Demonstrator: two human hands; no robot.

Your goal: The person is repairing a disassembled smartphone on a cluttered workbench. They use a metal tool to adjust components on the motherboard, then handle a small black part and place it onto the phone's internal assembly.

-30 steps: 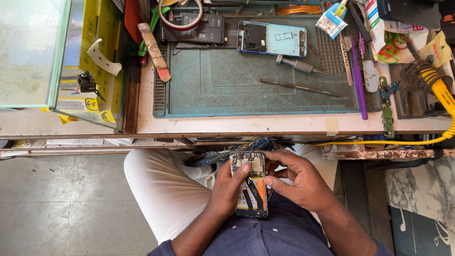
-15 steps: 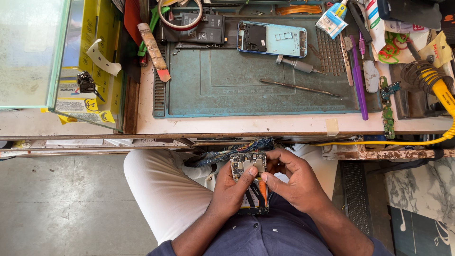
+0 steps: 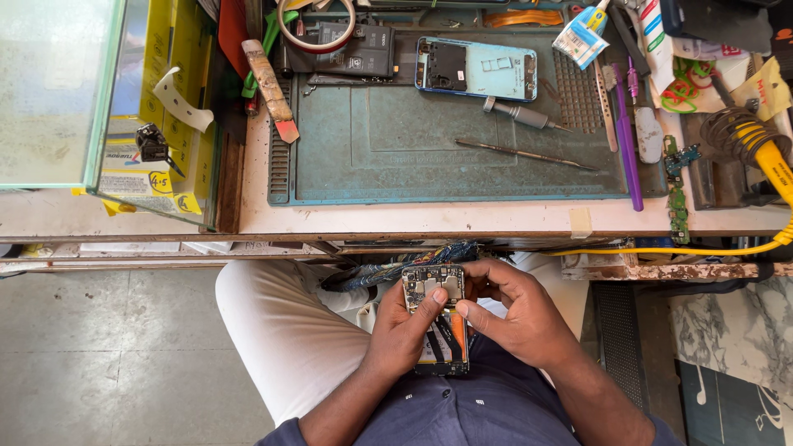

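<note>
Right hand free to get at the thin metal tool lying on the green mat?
Probably not right away. The right hand and left hand both grip the opened phone over the lap. The thin metal tool lies uncovered on the mat, so letting go would leave a free path.

Teal mat, yellow cable
</note>
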